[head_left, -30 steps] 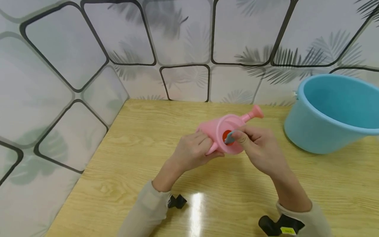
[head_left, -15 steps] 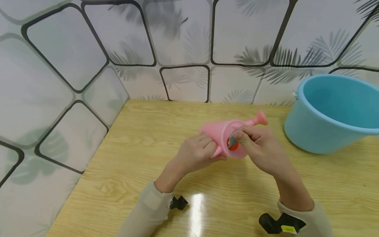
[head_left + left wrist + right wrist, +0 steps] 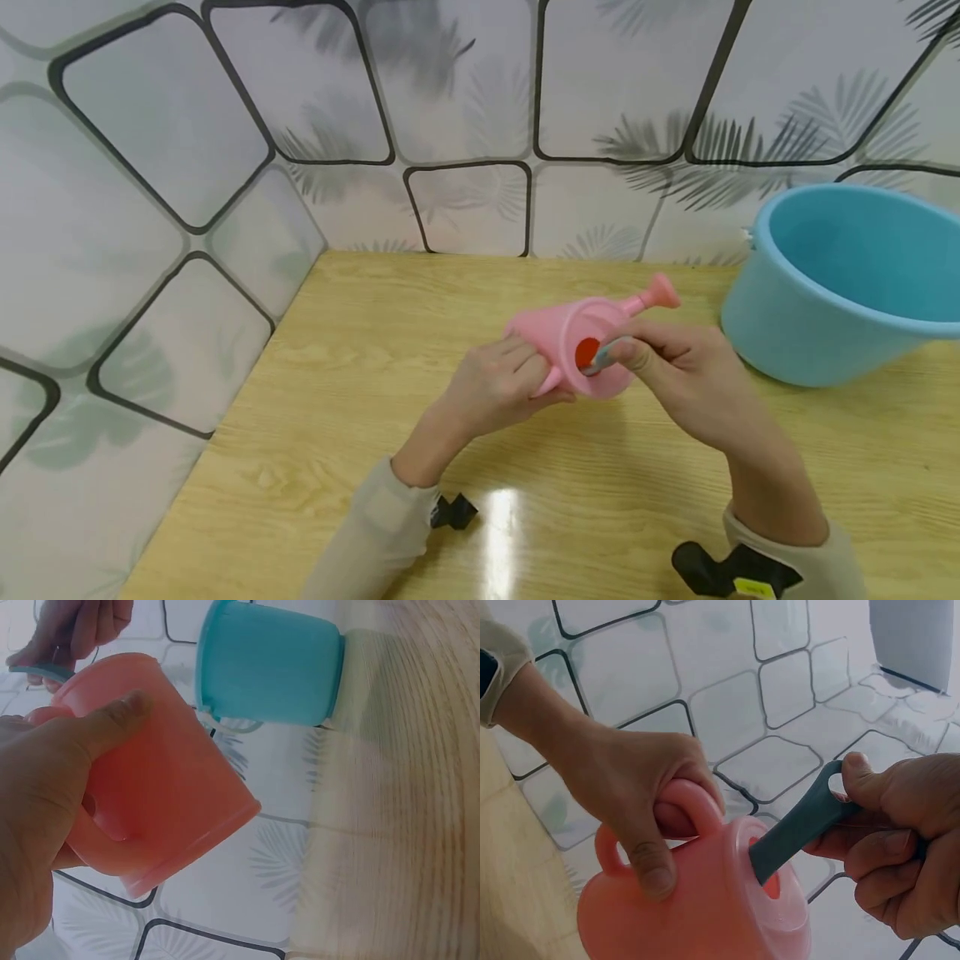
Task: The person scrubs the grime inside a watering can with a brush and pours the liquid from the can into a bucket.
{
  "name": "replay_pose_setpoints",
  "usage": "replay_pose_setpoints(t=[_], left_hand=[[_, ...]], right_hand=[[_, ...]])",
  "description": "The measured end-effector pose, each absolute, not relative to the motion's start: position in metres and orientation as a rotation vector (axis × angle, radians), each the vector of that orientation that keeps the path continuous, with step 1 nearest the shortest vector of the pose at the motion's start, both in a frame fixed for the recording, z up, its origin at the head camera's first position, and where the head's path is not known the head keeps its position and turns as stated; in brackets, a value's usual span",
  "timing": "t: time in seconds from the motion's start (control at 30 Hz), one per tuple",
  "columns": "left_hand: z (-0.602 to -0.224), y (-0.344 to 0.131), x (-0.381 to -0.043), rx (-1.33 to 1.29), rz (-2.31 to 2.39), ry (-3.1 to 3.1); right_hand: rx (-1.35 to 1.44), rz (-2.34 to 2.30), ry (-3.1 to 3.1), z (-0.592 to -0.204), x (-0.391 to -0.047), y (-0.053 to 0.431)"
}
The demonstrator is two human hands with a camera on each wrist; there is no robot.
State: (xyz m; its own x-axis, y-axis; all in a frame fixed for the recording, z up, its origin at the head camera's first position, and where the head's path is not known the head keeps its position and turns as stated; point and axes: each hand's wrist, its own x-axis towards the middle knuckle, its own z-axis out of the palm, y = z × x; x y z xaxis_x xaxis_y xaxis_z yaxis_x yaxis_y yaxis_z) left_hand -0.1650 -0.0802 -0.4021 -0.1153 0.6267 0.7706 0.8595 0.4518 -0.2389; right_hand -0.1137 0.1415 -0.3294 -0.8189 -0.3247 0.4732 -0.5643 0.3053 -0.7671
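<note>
A pink toy watering can (image 3: 538, 327) is tilted on its side over the table, its round mouth towards me and its spout at the right. My left hand (image 3: 491, 383) grips its handle, thumb pressed on the can's body (image 3: 172, 772) in the left wrist view. Between thumb and fingers, my right hand (image 3: 686, 375) pinches a teal handle (image 3: 802, 829) with a hole at its end. The handle's far end reaches into the can's mouth and is hidden there. A red-orange patch (image 3: 586, 353) shows inside the mouth; what it is I cannot tell.
A light blue bucket (image 3: 795, 321) stands at the right of the wooden table (image 3: 300, 417). Patterned wall covering (image 3: 472, 208) rises behind the table and along its left side.
The watering can has shifted slightly right. My right hand has moved right as well, and the teal handle now slants lower across the mouth, showing more of the red-orange patch.
</note>
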Motion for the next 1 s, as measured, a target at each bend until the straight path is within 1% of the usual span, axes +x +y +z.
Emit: replay_pose_setpoints(t=[0.17,0.4,0.6,0.8,1.0], left_hand=[[-0.4,-0.079,-0.165,-1.261,-0.315,-1.818],[-0.4,-0.08,-0.166,-1.242,-0.297,-1.819],[-0.399,-0.079,-0.164,-1.252,-0.293,-1.826],[-0.398,-0.081,-0.164,-1.221,-0.308,-1.815],[-0.398,-0.084,-0.167,-1.203,-0.285,-1.834]], right_hand=[[0.81,1.472,-2.417,-0.332,-0.119,0.139],[0.788,1.45,-2.383,-0.326,-0.113,0.145],[0.823,1.428,-2.455,-0.331,-0.121,0.145],[0.892,1.473,-2.359,-0.327,-0.119,0.15],[0.806,1.514,-2.419,-0.326,-0.119,0.152]])
